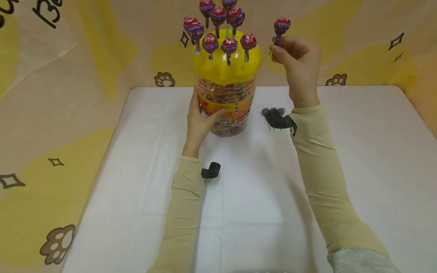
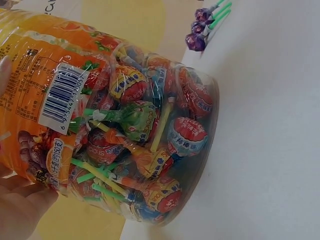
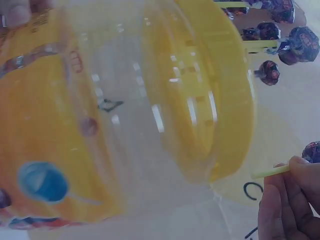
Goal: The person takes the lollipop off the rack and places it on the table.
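Observation:
A clear plastic candy jar (image 1: 227, 96) stands upright on the table, filled with wrapped lollipops. Its yellow lid (image 1: 222, 72) carries several purple-and-red lollipops (image 1: 229, 46) sticking up from it. My left hand (image 1: 199, 125) holds the jar's left side, thumb across the orange label and fingers partly hidden behind. To the right of the lid and apart from it, my right hand (image 1: 302, 64) pinches one lollipop (image 1: 282, 26) by its stick, candy end up. In the right wrist view its yellow stick (image 3: 270, 171) points toward the lid.
Purple lollipops (image 1: 265, 111) with green sticks lie on the table right of the jar, partly covered by the black wrist mount (image 1: 278, 119). Another black mount (image 1: 211, 170) sits on the left sleeve. Behind the white table (image 1: 239, 197) hangs a yellow patterned cloth (image 1: 136, 45).

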A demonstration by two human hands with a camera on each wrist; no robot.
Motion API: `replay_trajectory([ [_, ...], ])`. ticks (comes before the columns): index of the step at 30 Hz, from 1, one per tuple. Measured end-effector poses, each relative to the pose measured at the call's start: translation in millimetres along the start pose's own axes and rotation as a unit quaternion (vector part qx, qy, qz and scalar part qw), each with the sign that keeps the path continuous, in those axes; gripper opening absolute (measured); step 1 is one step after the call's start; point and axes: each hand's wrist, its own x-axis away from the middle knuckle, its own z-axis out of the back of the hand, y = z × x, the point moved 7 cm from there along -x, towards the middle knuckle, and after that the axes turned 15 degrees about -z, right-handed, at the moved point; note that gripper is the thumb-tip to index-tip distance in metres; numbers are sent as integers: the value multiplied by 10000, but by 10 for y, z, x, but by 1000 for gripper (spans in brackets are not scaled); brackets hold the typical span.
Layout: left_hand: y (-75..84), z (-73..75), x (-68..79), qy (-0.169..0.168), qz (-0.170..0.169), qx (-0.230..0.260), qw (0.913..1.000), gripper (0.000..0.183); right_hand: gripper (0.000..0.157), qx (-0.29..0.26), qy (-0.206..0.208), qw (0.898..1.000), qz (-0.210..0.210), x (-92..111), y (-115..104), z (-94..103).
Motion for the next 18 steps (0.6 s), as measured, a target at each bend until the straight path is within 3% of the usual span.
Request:
replay_trajectory([
  [7, 0, 3, -4, 12, -77, -4, 10000, 98, 13, 82, 113, 9995, -286, 117, 263, 150],
  [18, -13, -10, -34, -26, -198, 181, 9996, 99, 6, 39, 335, 9979, -560, 245, 588, 447],
])
